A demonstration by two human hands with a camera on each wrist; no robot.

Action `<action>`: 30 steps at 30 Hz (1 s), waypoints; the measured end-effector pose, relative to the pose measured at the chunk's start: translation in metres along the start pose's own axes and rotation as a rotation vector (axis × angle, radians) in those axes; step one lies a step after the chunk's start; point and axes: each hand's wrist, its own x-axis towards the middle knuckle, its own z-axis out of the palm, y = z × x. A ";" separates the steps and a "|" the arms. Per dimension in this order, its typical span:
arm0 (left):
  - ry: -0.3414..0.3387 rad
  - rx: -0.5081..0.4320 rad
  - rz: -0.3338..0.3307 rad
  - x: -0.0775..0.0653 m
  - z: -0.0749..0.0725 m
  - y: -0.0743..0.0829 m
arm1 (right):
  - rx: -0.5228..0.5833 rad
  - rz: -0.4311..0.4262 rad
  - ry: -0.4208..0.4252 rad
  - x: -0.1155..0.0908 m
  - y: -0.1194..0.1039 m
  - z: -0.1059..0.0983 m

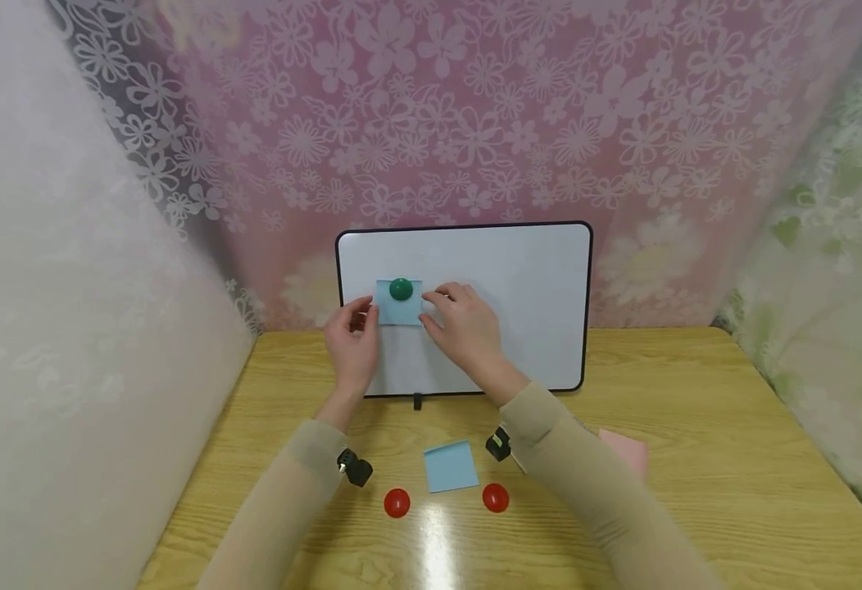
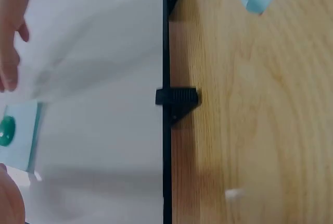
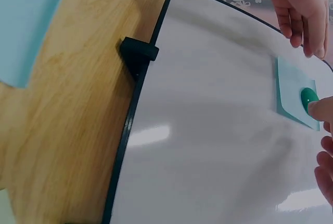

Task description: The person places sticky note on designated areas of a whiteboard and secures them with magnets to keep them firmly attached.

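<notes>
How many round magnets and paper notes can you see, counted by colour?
Green magnet: 1
Red magnets: 2
Blue notes: 2
Pink note: 1
Total: 6

The board [image 1: 505,279] is white with a thin black frame. On it sits a pale blue note [image 1: 399,307] under a dark green magnet [image 1: 400,288]. The table [image 1: 733,426] is light yellow wood with a visible grain. On it lie a second pale blue note [image 1: 450,467], two red magnets [image 1: 396,502] and a pink note [image 1: 626,449]. The sleeves [image 1: 586,483] are beige. The backdrop [image 1: 475,106] is pink with white flower lace.
</notes>
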 end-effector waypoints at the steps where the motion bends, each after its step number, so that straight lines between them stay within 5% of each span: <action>1: -0.011 -0.004 0.007 -0.004 -0.002 0.002 | 0.011 0.014 -0.017 -0.003 0.002 -0.001; 12: -0.158 -0.053 0.064 -0.046 -0.007 0.011 | 0.074 0.103 -0.136 -0.033 0.023 -0.007; 23: -0.430 0.006 -0.040 -0.080 -0.019 0.022 | 0.226 0.094 -0.325 -0.075 0.048 -0.018; 30: -0.623 0.061 -0.121 -0.096 -0.027 0.020 | 0.275 0.059 -0.362 -0.098 0.067 -0.025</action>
